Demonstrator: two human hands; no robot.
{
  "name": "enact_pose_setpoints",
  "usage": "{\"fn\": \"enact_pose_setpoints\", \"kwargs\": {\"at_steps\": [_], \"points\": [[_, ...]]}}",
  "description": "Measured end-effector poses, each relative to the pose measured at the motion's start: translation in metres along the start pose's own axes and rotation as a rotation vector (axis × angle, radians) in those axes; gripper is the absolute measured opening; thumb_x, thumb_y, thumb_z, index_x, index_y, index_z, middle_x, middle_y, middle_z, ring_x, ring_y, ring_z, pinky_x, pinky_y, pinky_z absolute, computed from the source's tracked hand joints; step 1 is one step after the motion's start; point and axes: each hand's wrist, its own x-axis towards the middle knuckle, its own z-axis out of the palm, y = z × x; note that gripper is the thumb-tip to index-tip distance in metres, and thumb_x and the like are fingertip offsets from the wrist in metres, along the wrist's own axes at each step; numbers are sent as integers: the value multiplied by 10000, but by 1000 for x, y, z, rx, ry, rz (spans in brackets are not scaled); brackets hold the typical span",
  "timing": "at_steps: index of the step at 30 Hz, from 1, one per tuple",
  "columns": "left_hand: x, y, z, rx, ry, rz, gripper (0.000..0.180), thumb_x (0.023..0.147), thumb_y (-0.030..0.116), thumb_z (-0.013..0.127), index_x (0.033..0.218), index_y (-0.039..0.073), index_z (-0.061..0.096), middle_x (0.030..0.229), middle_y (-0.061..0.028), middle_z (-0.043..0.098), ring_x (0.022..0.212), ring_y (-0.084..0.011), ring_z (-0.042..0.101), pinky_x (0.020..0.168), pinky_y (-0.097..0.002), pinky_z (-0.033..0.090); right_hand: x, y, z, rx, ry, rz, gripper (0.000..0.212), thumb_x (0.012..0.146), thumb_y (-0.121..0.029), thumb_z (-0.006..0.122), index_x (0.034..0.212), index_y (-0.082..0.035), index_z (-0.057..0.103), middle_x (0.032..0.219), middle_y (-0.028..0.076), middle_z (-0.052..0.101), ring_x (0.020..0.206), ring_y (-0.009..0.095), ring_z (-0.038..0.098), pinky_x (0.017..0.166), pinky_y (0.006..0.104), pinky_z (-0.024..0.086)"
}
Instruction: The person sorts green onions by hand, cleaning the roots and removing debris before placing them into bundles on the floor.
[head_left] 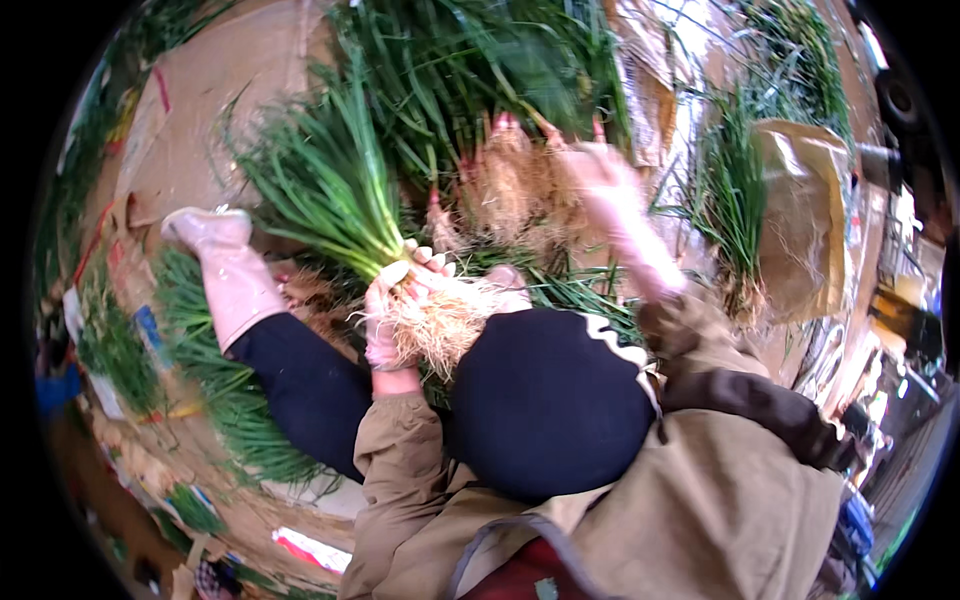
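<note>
My left hand (pixel 380 330) is wrapped round the lower stalks of a bunch of spring onions (pixel 345 215), just above its tangled pale roots. The green leaves fan out up and to the left. My right hand (pixel 603 178) is stretched forward at the root end of a large pile of spring onions (pixel 470 70), whose reddish bulbs and brown roots point toward me. That hand is smeared by motion, so its fingers and anything in them cannot be made out.
Pink boots (pixel 235 265) and my dark-clad knee (pixel 550 400) stand close to the bunch. More spring onions (pixel 735 200) lie at right beside a brown paper sack (pixel 805 220). Others (pixel 255 420) lie at left beside my leg. Flattened cardboard (pixel 225 75) covers the floor at far left.
</note>
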Motion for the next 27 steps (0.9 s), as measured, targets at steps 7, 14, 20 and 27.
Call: {"fn": "enact_pose_setpoints", "kwargs": {"at_steps": [7, 14, 20, 27], "points": [[4, 23, 7, 50, -260, 143, 283, 797, 100, 542, 1063, 22, 483, 821, -65, 538, 782, -214, 505, 873, -399, 390, -50, 93, -252, -1527, 7, 787, 398, 871, -362, 512, 1108, -58, 612, 977, 207, 644, 907, 368, 622, 789, 431, 489], [14, 22, -25, -59, -31, 57, 235, 860, 133, 527, 1057, 16, 577, 908, -111, 619, 872, -255, 588, 935, -440, 438, 30, 5, 97, -875, -389, -62, 429, 895, -425, 462, 1083, -66, 605, 1005, 185, 644, 968, 332, 612, 863, 417, 464], [17, 17, -19, 166, 60, 0, 272, 897, 122, 479, 1125, -19, 522, 1122, -205, 585, 1069, -316, 570, 952, -425, 451, 97, 12, 165, -953, -450, 62, 361, 840, -367, 517, 940, -73, 700, 903, 151, 681, 862, 275, 664, 786, 349, 510], [29, 2, -24, 84, 156, -119, 214, 873, 54, 527, 1073, -11, 566, 882, -156, 626, 726, -189, 623, 672, -283, 530, 35, 35, 153, 285, -679, 319, 347, 849, -232, 649, 1042, 50, 588, 762, 74, 646, 648, 118, 608, 589, 242, 485]]}}
